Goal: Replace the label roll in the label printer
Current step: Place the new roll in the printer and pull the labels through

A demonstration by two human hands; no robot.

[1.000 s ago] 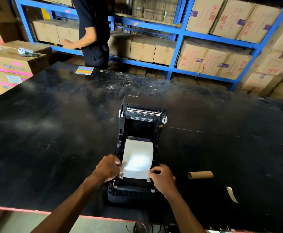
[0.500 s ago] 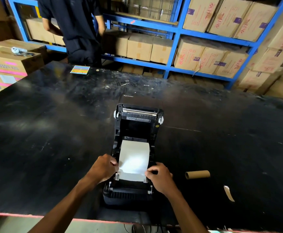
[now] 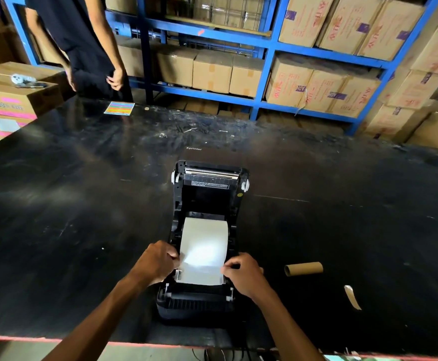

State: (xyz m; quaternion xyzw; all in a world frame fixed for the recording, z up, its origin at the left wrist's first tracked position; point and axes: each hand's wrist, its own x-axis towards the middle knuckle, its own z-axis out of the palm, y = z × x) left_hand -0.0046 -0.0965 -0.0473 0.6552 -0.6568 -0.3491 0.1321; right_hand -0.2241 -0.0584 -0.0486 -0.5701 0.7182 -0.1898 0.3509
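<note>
— How do I read my left hand [image 3: 158,261]?
— I see it knuckles-up, fingers curled, thumb and forefinger pinched together at the tips; its bare forearm runs in from the lower left.

— And my right hand [image 3: 246,276]?
— Likewise palm-down and curled, fingertips pinched toward the left. My forearms converge, and my hands sit level, apart.

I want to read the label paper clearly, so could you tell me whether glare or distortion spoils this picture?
Head view: glare whitens the middle of the label paper; the black table shows hazy reflections; wide-angle bending curves the blue shelving; both hands stay sharp.
</note>
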